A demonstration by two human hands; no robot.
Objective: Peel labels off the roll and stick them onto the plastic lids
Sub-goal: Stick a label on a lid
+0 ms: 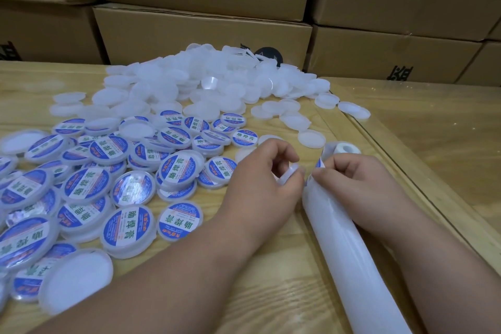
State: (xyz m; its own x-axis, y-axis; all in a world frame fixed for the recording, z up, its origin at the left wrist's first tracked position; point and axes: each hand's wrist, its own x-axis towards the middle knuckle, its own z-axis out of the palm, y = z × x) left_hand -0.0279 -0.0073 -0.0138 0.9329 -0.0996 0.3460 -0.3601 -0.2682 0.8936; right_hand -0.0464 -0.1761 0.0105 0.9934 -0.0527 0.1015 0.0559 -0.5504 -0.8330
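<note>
A: What does the left hand (pixel 267 171) hold?

B: It holds one blank lid (pixel 289 172) on its edge, pinched between the thumb and the curled fingers. The lid faces toward the other hand, probably so that the flat top is ready to receive a label.

A: And the right hand (pixel 349 176)?

B: Its fingertips pinch the edge of a blue and white label (pixel 317 164) at the top of the backing strip (pixel 349 247). The label seems partly lifted from the strip, but how much of it is free cannot be told.

A: Where is the roll?

B: The roll (pixel 343 150) stands just behind the right hand, on the table (pixel 447 160). The white strip runs from there toward the person, under the right forearm. It looks that the forearm keeps the strip flat while the fingers peel.

A: Why are the two hands so close?

B: The lid and the label are almost touching, so the path of the label to the lid is very short. This is a judgement only.

A: And the other lids?

B: The labelled lids (pixel 108 184) lie spread at the left, near the person. The pile of blank lids (pixel 211 81) is farther back, in front of the cardboard boxes (pixel 206 32). So the finished ones and the waiting ones stay apart. Many blank lids remain, so the task is far from complete.
</note>
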